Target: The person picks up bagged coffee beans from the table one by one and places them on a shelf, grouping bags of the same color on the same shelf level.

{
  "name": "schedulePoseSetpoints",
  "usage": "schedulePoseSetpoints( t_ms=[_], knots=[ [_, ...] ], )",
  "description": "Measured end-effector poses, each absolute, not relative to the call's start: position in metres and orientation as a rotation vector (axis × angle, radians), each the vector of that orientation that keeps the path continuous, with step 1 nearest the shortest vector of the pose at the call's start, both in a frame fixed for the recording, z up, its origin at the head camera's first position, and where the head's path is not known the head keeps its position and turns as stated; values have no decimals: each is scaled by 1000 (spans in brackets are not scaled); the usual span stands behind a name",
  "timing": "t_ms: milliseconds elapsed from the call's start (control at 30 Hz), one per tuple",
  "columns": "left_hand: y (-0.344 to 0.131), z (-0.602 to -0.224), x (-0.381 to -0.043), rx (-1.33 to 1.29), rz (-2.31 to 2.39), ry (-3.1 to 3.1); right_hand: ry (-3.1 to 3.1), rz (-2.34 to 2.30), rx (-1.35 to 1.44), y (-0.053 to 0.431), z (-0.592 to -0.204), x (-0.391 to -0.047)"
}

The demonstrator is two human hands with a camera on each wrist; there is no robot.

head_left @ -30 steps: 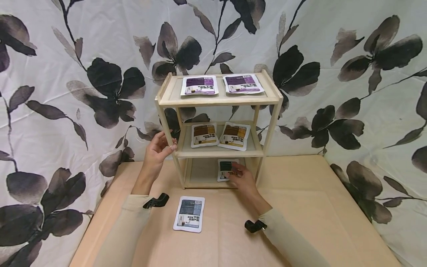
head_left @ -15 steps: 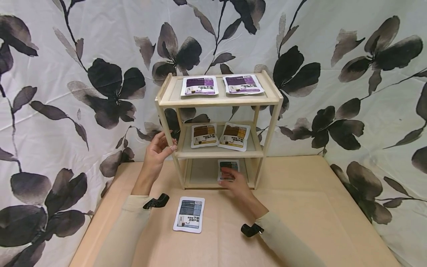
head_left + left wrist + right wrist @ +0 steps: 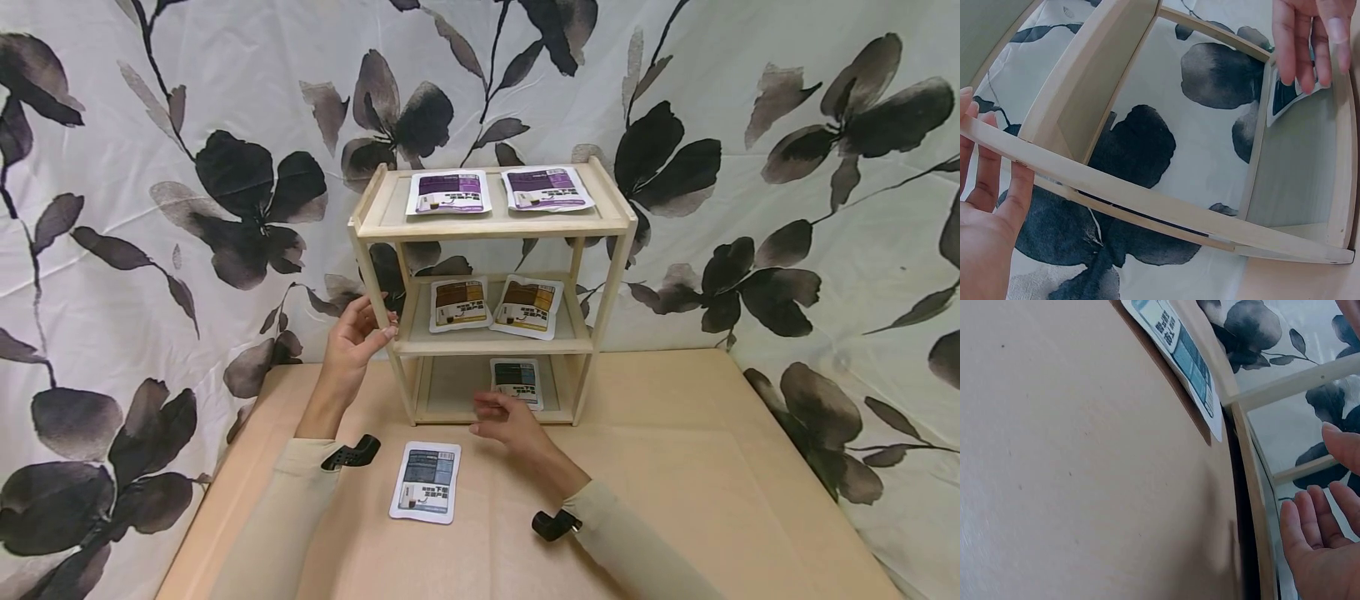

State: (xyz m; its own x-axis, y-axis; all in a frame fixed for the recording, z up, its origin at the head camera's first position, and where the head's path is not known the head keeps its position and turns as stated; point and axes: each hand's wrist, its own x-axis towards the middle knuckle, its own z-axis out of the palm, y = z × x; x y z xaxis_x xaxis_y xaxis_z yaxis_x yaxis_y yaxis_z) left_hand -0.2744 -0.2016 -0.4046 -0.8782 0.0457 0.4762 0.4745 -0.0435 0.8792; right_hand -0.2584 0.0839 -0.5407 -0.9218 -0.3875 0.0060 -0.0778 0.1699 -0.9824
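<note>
A small three-tier wooden shelf rack point(image 3: 491, 227) stands on the table. My left hand point(image 3: 348, 346) holds its left front post, thumb in front and fingers behind, as the left wrist view also shows. In front of the bottom tier is my right hand point(image 3: 513, 425), fingers extended and apart, with nothing in them. A dark green and white pouch point(image 3: 517, 377) lies on that tier at the right, its lower part overlapped by the hand. On the table before the rack lies a blue and white pouch point(image 3: 426, 482), seen also in the right wrist view.
Two purple pouches, left point(image 3: 448, 192) and right point(image 3: 547, 188), lie on the top tier. The middle tier bears two brown and yellow pouches, left point(image 3: 459, 304) and right point(image 3: 527, 307). Behind the table point(image 3: 675, 500) hangs a floral cloth point(image 3: 525, 92).
My right hand has come off the dark green pouch and moved left and toward me, uncovering more of it. The left hand stays on the post.
</note>
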Motion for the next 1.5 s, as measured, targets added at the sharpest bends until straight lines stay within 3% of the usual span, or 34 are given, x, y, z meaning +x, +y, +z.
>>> schedulePoseSetpoints(
  t_ms=[933,1500],
  knots=[
    [-201,-404,-275,-553,-1985,-1939,2042,-1812,-627,46,-565,-244],
    [-201,-404,-275,-546,-1991,-1939,2232,-1567,-650,32,-564,-237]
  ],
)
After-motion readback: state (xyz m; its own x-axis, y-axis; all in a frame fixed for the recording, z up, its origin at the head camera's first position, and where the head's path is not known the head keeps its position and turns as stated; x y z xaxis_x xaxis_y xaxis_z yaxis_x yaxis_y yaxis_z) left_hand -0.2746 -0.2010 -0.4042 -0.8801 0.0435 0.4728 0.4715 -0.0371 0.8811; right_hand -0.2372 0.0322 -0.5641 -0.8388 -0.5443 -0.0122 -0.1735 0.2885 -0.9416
